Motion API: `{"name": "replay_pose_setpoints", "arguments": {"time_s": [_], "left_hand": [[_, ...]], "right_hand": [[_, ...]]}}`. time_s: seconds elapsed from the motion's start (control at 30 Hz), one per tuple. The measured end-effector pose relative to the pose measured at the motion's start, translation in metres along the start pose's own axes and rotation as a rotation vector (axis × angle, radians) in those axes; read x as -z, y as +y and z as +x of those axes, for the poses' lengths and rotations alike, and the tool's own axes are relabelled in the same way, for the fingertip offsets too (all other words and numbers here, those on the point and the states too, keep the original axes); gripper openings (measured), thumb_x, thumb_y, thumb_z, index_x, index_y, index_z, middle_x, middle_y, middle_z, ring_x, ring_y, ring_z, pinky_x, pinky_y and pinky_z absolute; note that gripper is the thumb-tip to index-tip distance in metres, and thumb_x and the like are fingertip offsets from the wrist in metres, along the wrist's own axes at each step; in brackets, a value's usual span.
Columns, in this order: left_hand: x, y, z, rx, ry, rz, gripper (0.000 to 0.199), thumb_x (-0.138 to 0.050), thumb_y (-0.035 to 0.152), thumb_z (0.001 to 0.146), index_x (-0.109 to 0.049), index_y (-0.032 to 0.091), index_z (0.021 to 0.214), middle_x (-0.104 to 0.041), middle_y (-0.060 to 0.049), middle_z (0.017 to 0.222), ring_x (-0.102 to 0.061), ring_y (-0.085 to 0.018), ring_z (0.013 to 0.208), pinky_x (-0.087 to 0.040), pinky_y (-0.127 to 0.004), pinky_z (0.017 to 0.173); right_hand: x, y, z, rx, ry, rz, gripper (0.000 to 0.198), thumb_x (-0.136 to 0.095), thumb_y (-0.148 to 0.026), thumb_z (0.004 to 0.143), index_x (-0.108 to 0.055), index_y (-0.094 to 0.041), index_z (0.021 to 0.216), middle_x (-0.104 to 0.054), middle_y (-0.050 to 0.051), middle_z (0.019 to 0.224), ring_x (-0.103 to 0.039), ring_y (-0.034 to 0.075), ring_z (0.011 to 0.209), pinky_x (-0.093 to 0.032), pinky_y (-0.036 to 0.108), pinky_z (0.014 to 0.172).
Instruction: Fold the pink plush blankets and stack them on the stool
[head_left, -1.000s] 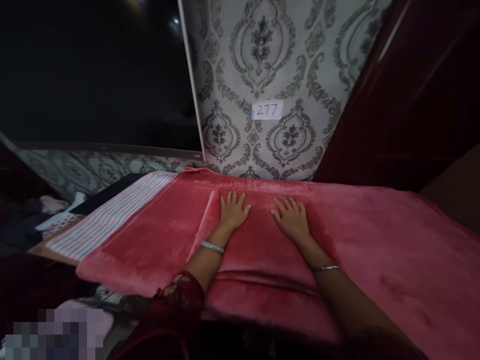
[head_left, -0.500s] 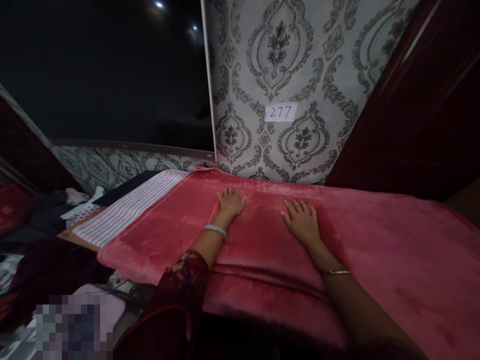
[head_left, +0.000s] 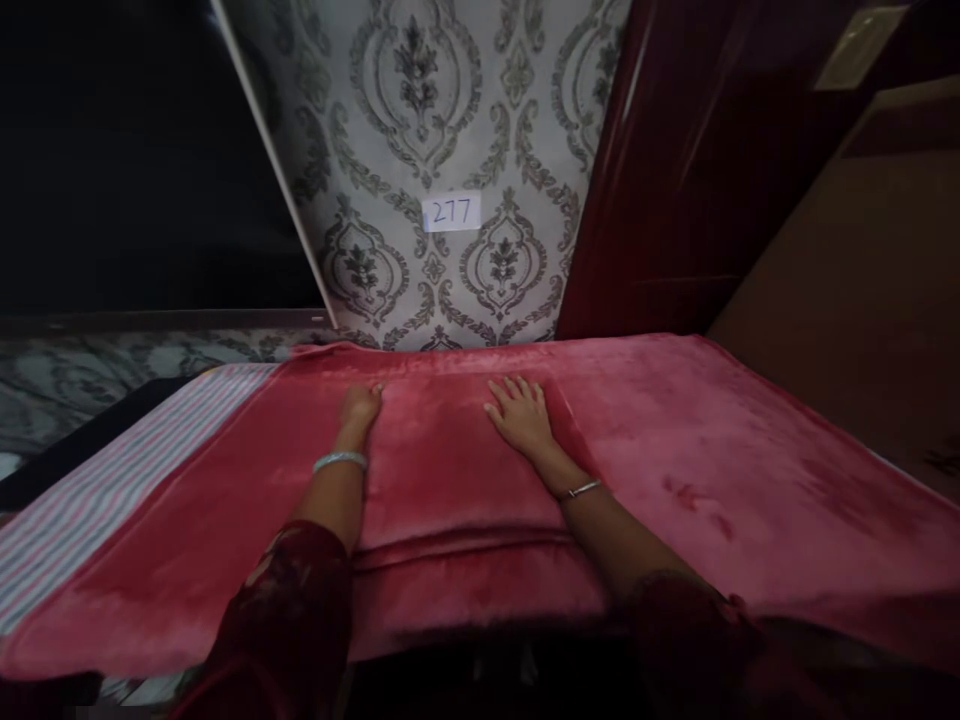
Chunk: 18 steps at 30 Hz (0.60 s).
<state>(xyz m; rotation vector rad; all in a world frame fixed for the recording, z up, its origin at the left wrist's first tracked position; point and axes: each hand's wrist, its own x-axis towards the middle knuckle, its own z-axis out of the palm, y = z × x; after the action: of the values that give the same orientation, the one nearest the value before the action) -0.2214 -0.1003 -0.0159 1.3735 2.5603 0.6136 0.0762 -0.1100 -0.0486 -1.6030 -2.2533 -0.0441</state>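
A plush red blanket [head_left: 465,460] lies spread, with a smaller folded section of the same red plush in the middle. My left hand [head_left: 361,405], with a pale bangle at the wrist, is closed on the folded section's left far corner; its fingertips are hidden. On the right part of this fold, my right hand [head_left: 523,415] lies flat with its fingers spread, a thin silver bangle on that wrist. Layered folds run along the near side, between my forearms.
A striped cloth [head_left: 142,470] shows beyond the blanket's left edge. Behind stand a dark screen [head_left: 142,160] and a patterned wall with a paper label [head_left: 451,211] reading 277. A dark red glossy panel [head_left: 667,180] and a brown board [head_left: 862,270] rise at the right.
My view has turned right, showing more of the blanket's right side. The fingers of my left hand, spread flat before, have curled in. My right hand stays flat on the fold.
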Motion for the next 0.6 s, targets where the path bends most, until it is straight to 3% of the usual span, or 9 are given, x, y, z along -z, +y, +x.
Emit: {"name": "replay_pose_setpoints", "arguments": {"time_s": [0.27, 0.4, 0.47, 0.6], "left_hand": [[-0.004, -0.012, 0.001, 0.053, 0.061, -0.069, 0.037, -0.044, 0.031, 0.099, -0.074, 0.009, 0.104, -0.075, -0.023, 0.109, -0.07, -0.031, 0.103, -0.052, -0.036, 0.079], [-0.004, -0.011, 0.002, 0.061, 0.074, -0.097, 0.035, -0.047, 0.03, 0.098, -0.074, 0.008, 0.1, -0.073, -0.026, 0.112, -0.069, -0.033, 0.105, -0.052, -0.038, 0.082], [-0.005, -0.011, 0.002, 0.069, 0.077, -0.111, 0.035, -0.047, 0.03, 0.098, -0.074, 0.008, 0.102, -0.072, -0.027, 0.116, -0.068, -0.034, 0.109, -0.052, -0.039, 0.085], [-0.009, -0.014, 0.004, 0.108, 0.098, -0.139, 0.037, -0.045, 0.028, 0.097, -0.073, 0.006, 0.106, -0.071, -0.029, 0.114, -0.068, -0.037, 0.11, -0.052, -0.043, 0.087]], "right_hand": [[0.004, 0.001, 0.007, 0.002, -0.034, 0.038, 0.053, -0.041, -0.048, 0.104, -0.048, -0.027, 0.152, -0.042, 0.008, 0.161, -0.03, 0.029, 0.151, -0.018, 0.055, 0.122], [0.019, 0.02, 0.016, -0.061, -0.083, -0.013, 0.056, -0.044, -0.048, 0.102, -0.045, -0.027, 0.154, -0.038, 0.011, 0.163, -0.027, 0.033, 0.152, -0.019, 0.06, 0.121], [0.021, 0.036, 0.018, -0.134, -0.113, -0.01, 0.057, -0.042, -0.049, 0.103, -0.043, -0.028, 0.156, -0.034, 0.011, 0.165, -0.028, 0.035, 0.152, -0.024, 0.062, 0.118], [0.011, 0.06, 0.012, -0.174, -0.109, 0.093, 0.06, -0.035, -0.048, 0.104, -0.036, -0.024, 0.159, -0.026, 0.012, 0.168, -0.042, 0.031, 0.145, -0.039, 0.048, 0.113]]}}
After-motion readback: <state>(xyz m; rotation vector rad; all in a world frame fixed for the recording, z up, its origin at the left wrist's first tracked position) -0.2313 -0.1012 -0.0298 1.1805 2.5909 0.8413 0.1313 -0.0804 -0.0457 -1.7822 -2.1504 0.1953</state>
